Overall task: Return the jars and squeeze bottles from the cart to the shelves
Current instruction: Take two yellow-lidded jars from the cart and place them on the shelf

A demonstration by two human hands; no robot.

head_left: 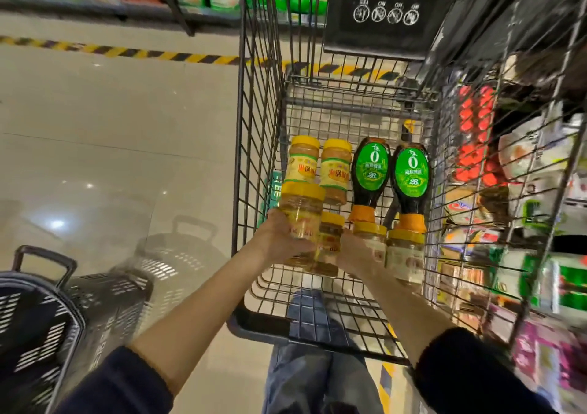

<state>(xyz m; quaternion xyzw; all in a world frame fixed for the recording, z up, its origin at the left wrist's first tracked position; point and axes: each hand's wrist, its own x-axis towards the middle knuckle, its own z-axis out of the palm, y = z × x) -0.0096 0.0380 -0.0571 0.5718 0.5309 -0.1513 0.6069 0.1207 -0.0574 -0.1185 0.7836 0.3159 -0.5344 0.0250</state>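
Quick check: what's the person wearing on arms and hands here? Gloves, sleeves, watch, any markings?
The left hand and right hand are bare, with no gloves, rings or watch visible. The left sleeve and right sleeve are dark navy fabric ending near the elbows, leaving both forearms uncovered. No markings or cables show.

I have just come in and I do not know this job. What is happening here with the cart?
A person reaches with both hands into the grey wire shopping cart. The left hand grips a clear plastic jar with a yellow lid, lifted above the rest. The right hand grips a second yellow-lidded jar. Two similar jars and two dark squeeze bottles with green labels lie on the cart floor, farther from the person.
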